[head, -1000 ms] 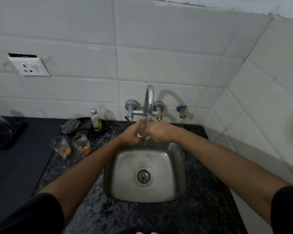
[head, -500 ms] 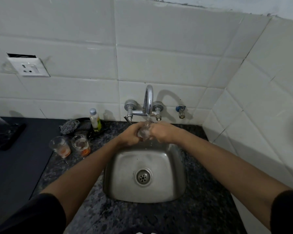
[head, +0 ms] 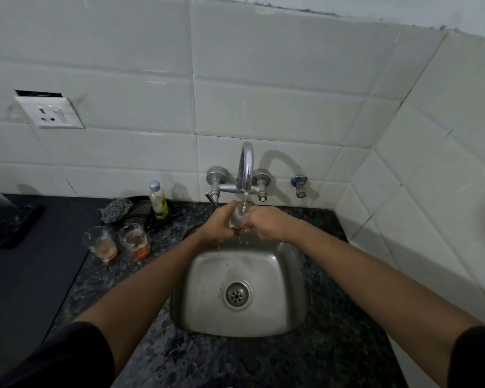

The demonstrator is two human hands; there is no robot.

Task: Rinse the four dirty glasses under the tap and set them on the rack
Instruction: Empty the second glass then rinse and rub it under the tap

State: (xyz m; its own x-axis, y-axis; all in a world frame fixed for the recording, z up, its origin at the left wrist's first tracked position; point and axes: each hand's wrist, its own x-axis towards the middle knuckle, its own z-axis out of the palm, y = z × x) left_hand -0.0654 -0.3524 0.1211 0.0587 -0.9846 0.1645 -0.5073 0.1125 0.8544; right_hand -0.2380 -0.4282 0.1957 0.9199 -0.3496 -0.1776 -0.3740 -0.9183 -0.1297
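A clear glass [head: 239, 217] sits between both hands under the running tap [head: 246, 166], above the back of the steel sink [head: 297, 278]. My left hand [head: 217, 226] wraps its left side and my right hand [head: 265, 222] wraps its right side; most of the glass is hidden by my fingers. Water falls into it and drips off below. Two dirty glasses with orange residue, one [head: 100, 243] and another [head: 135, 240], stand upright on the speckled counter left of the sink. A dark rack [head: 11, 228] with a clear glass on it lies at the far left.
A small bottle of yellow-green liquid [head: 158, 200] and a steel scrubber [head: 115, 210] rest behind the dirty glasses. A second small tap [head: 299, 186] sticks out of the tiled wall on the right. A wall socket [head: 49, 112] is at the upper left. The tiled side wall closes in on the right.
The hands have stayed under the tap with the glass; it has turned slightly between my fingers, and drips now fall into the sink.
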